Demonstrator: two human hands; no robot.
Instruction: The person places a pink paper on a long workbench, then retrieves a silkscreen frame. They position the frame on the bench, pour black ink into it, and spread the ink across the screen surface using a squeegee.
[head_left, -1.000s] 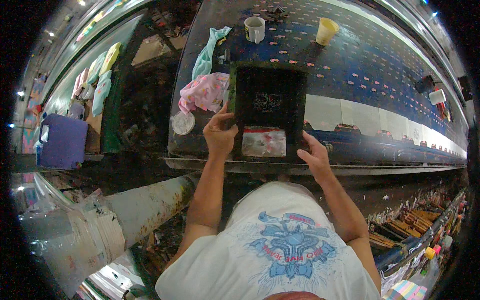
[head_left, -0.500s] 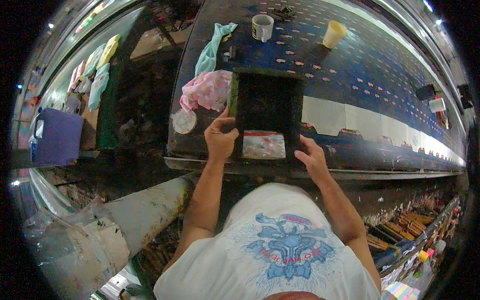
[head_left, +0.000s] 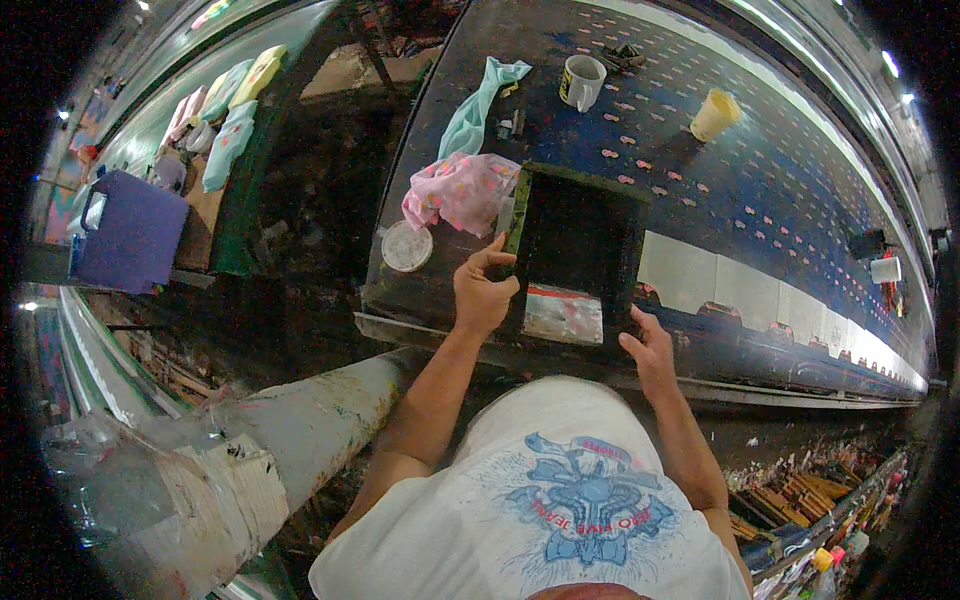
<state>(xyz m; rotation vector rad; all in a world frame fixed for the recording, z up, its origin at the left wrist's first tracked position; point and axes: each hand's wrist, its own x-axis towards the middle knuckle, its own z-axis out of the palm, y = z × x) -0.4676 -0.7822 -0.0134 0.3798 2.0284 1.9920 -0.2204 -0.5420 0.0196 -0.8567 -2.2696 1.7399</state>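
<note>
A dark, four-sided frame [head_left: 585, 235] is sitting at the table's near edge, straight ahead of the person at twelve o'clock. It is showing a nearly black panel, a greenish, worn rim along its far and left sides, and, toward six o'clock, a pale, smeared patch [head_left: 563, 317] topped by a red stripe. The left hand [head_left: 484, 290] is gripping the rim on the nine o'clock side, its thumb and forefinger bending at the edge. The right hand [head_left: 652, 350] is resting by the corner at four o'clock, thumb and forefinger spreading apart; whether it is gripping, I cannot tell.

Deep shadow is hiding any detail in the panel and blurring the frame's right edge, and whether the frame is lying flat or tilting is not showing clearly.

The dark table [head_left: 560, 140] is carrying rows of small pink prints. From the frame, a pink patterned cloth [head_left: 465, 192] is lying crumpled at ten o'clock, an aqua cloth [head_left: 472, 110] at eleven, a white mug [head_left: 580, 85] is standing at twelve, and a yellow cup [head_left: 714, 117] between one and two. Pale sheets [head_left: 700, 272] are stretching away past three. A thick grey pipe [head_left: 310, 420] is slanting in at eight.
</note>
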